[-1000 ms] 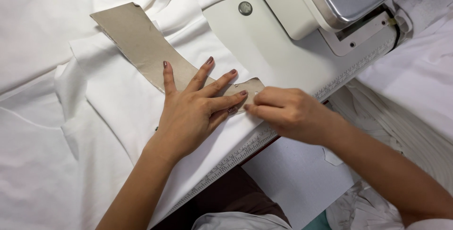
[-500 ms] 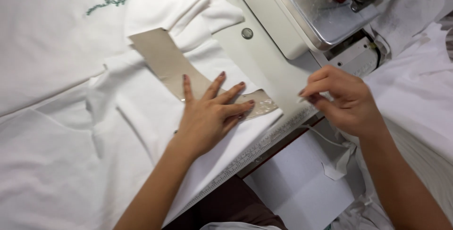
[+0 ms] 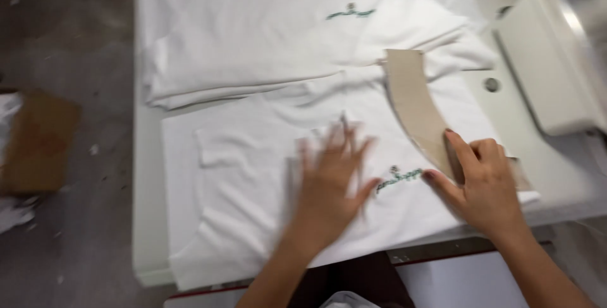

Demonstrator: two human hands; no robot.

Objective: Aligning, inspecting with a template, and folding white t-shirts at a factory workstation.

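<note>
Left hand (image 3: 332, 181) flat, fingers spread, on white shirt (image 3: 265, 156) — blurred. Right hand (image 3: 477, 185) presses cardboard strip (image 3: 414, 109), gripping nothing. Best smoothed outward, strip pinned.

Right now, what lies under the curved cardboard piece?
The cardboard template lies on a white garment, the right hand pressing its lower end. What the garment hides beneath cannot be seen.

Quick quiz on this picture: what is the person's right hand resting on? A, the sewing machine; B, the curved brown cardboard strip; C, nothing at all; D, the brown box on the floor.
B: the right hand lies with its fingers on the lower end of the curved cardboard strip, which lies on the white garment on the table.
</note>
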